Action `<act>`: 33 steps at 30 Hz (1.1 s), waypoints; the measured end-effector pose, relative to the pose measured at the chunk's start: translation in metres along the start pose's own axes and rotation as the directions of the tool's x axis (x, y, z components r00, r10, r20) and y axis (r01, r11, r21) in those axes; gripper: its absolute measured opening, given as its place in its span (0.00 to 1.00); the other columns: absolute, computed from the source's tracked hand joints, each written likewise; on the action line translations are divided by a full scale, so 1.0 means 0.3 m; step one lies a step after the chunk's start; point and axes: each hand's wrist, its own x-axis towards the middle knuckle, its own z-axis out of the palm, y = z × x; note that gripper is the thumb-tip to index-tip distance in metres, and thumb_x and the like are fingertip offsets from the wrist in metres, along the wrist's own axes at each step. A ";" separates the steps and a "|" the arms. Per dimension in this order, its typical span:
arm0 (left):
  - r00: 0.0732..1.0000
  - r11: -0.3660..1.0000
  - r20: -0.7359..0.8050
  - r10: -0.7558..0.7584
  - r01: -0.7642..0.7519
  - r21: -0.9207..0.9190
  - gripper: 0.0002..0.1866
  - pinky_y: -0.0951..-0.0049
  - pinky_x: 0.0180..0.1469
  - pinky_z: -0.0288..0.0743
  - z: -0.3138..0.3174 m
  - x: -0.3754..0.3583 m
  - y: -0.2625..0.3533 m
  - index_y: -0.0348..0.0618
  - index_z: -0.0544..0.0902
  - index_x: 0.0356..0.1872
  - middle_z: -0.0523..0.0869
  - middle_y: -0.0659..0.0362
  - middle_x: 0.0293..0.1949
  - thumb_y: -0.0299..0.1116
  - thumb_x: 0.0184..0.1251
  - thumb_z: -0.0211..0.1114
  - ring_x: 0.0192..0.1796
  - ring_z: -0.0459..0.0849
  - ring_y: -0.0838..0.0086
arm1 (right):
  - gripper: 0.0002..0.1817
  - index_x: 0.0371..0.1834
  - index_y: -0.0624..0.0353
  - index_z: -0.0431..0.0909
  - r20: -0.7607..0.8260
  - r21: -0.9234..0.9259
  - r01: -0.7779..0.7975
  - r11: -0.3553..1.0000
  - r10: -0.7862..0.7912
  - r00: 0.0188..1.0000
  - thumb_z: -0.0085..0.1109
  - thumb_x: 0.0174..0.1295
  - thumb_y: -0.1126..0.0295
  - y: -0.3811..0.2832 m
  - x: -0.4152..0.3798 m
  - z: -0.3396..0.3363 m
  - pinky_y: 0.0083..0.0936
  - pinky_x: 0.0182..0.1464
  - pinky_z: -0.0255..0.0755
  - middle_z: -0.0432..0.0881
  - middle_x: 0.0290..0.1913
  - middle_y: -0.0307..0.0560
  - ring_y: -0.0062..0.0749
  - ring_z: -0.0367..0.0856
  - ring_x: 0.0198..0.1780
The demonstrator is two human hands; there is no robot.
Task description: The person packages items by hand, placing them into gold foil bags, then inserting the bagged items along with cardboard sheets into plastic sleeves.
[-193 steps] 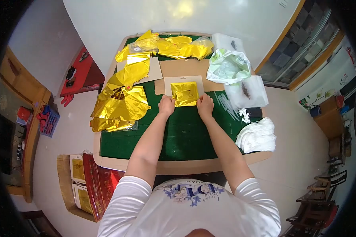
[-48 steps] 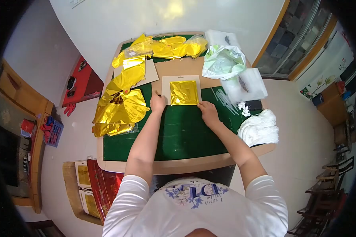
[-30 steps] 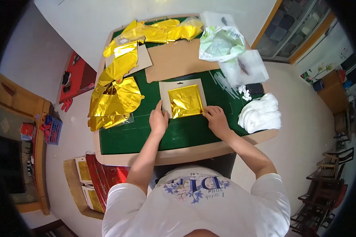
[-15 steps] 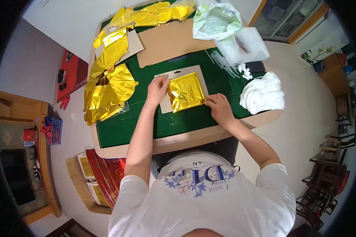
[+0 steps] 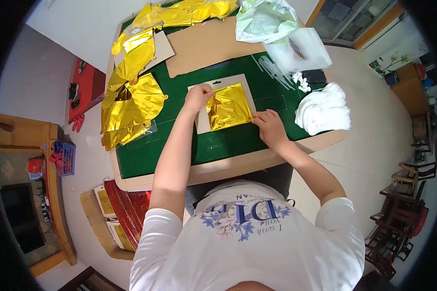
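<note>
A folded gold foil balloon lies nearly square on a grey cardboard backing card with a hang hole at its top. My left hand pinches the foil at its upper left edge, over the card. At the lower right corner, the fingertips of my right hand are closed on the foil. The fingers partly hide both gripped spots.
More gold foil balloons spread along the table's left and far sides. A brown cardboard sheet, a plastic bag, pale thin sticks and a white bundle lie around the green tabletop.
My left hand has shifted slightly right along the foil's upper edge, its fingers now turned more inward. My right hand stays at the lower right corner. The view has moved a little.
</note>
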 end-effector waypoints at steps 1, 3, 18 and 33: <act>1.000 1.000 -0.021 0.004 -0.004 0.001 0.07 0.66 0.43 0.76 0.001 -0.001 0.001 0.44 0.86 0.34 0.87 0.56 0.31 0.36 0.58 0.69 0.38 0.85 0.65 | 0.14 0.38 0.57 0.77 0.008 -0.010 0.004 1.000 -0.004 1.000 0.55 0.48 0.83 0.001 0.003 0.000 0.42 0.60 0.67 0.80 0.46 0.45 0.42 0.78 0.48; 1.000 1.000 -0.010 -0.003 0.003 0.002 0.08 0.67 0.43 0.76 0.004 0.002 0.001 0.44 0.85 0.33 0.87 0.55 0.31 0.36 0.59 0.69 0.38 0.85 0.65 | 0.13 0.38 0.57 0.76 0.026 -0.010 -0.001 1.000 0.001 1.000 0.54 0.49 0.83 0.004 0.005 0.000 0.42 0.60 0.67 0.80 0.45 0.45 0.42 0.78 0.48; 0.998 0.998 -0.068 0.006 -0.002 0.062 0.09 0.63 0.47 0.77 0.007 -0.022 0.032 0.43 0.84 0.37 0.87 0.52 0.36 0.37 0.63 0.64 0.42 0.85 0.58 | 0.23 0.66 0.55 0.69 0.063 -0.116 -0.201 0.973 0.209 0.976 0.47 0.70 0.61 0.039 0.268 0.239 0.45 0.74 0.51 0.66 0.70 0.50 0.42 0.60 0.73; 0.998 0.846 -0.052 -0.033 0.000 -0.532 0.16 0.79 0.38 0.76 -0.022 -0.050 -0.091 0.37 0.82 0.47 0.85 0.60 0.37 0.16 0.56 0.63 0.35 0.82 0.78 | 0.21 0.66 0.55 0.70 0.007 -0.144 -0.212 0.967 0.215 0.977 0.48 0.69 0.66 0.040 0.257 0.254 0.45 0.73 0.54 0.68 0.69 0.50 0.41 0.63 0.72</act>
